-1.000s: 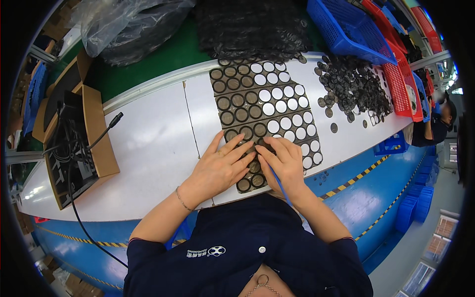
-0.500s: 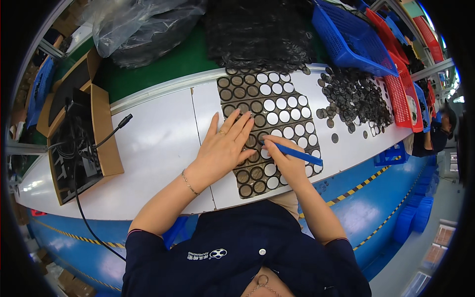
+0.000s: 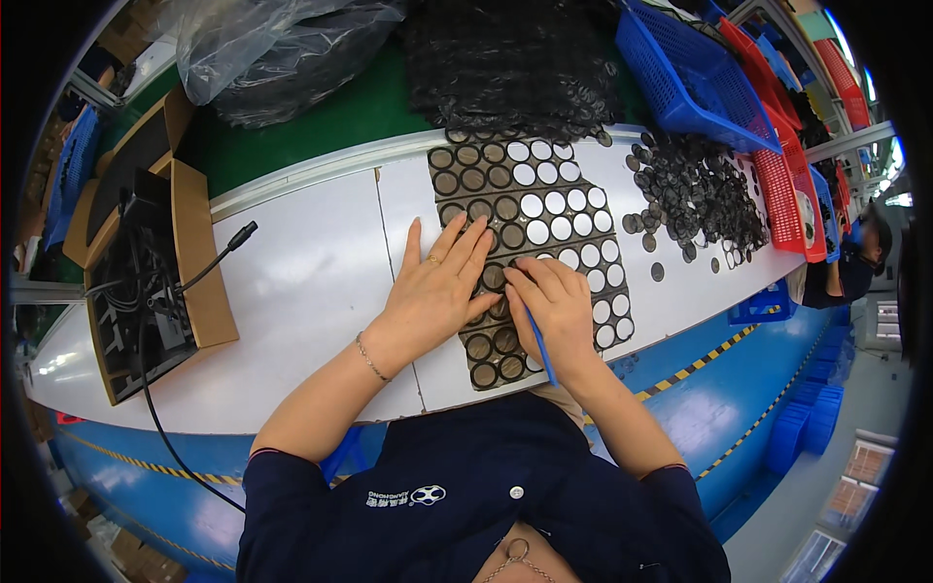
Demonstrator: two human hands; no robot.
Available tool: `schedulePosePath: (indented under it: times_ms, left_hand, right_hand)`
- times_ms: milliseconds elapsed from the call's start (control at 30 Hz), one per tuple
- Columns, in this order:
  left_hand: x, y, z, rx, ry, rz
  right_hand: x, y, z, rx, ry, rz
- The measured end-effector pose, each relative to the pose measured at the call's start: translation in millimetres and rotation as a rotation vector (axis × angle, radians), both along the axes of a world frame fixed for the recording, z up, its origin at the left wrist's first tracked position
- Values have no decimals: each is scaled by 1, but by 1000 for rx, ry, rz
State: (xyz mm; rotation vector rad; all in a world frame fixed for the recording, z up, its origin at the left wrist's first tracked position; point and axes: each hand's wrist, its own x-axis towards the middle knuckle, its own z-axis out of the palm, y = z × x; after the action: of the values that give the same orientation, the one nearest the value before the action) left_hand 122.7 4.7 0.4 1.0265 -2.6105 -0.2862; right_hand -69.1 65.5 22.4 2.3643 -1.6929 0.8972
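A dark sheet with rows of round cut-outs (image 3: 544, 209) lies on the white table (image 3: 301, 282); some holes show white, others hold dark rings. My left hand (image 3: 442, 287) rests flat on the sheet's left side, fingers spread. My right hand (image 3: 554, 306) presses on the sheet beside it, fingers curled, gripping a thin blue stick (image 3: 540, 348) that points down toward me. Both hands touch near the sheet's middle.
A heap of loose black rings (image 3: 695, 199) lies right of the sheet. Blue (image 3: 680, 78) and red (image 3: 787, 185) baskets stand at the back right. A black mesh pile (image 3: 510, 58), a plastic bag (image 3: 272, 49) and a cardboard box with cables (image 3: 146, 282) sit at the back and left. Another person (image 3: 860, 262) is at the far right.
My right hand has curled down onto the sheet, and the blue stick has swung from pointing right to pointing toward me. My left hand stays flat on the sheet.
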Motion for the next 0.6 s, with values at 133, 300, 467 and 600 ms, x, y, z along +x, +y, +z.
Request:
schedulePosePath:
  times_ms: [133, 300, 467, 600]
  left_hand:
    - [-1, -2, 5, -8, -20, 0]
    - [-3, -14, -8, -74, 48, 84]
    - [-3, -17, -10, -62, 12, 117]
    - [-1, -15, -11, -75, 16, 120]
  right_hand:
    - [-96, -38, -5, -270, 141, -372]
    - [-75, -41, 0, 455, -887, -374]
    - [-10, -42, -7, 715, -1046, -189]
    - [-9, -42, -9, 725, -1080, -219]
